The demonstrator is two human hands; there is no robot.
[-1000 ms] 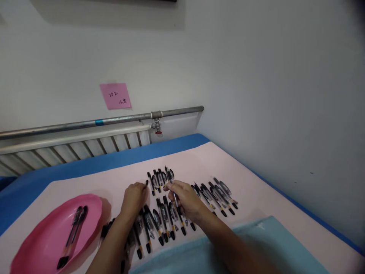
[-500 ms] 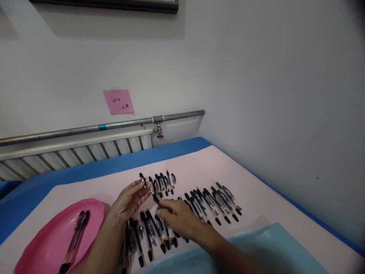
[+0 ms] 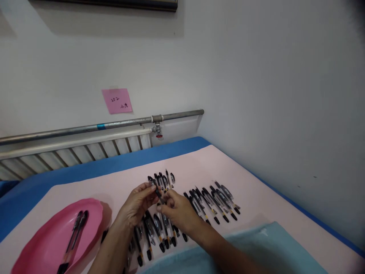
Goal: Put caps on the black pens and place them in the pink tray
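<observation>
Between both hands, above the pink sheet, a black gel pen (image 3: 159, 194) is held at a slant. My left hand (image 3: 139, 202) pinches the clear, black-topped cap (image 3: 151, 179) at its upper end; the cap lines up with the pen, but my fingers hide how far it covers the tip. Lower down, my right hand (image 3: 179, 212) is closed round the pen's barrel. Beneath my hands lie rows of pens and loose caps (image 3: 147, 243), partly covered by my wrists. Another group of pens and caps (image 3: 164, 179) lies just beyond my fingers.
At left stands a pink plate (image 3: 37, 243) with capped pens (image 3: 74, 239) in it. More pens and caps (image 3: 218, 201) lie to the right. A light-blue cloth (image 3: 273, 247) covers the near edge. Behind the table are a radiator (image 3: 76, 152) and a pipe (image 3: 122, 123).
My hands have come closer together, the left moving right with the cap. Cap and pen, apart at first, now meet in one line.
</observation>
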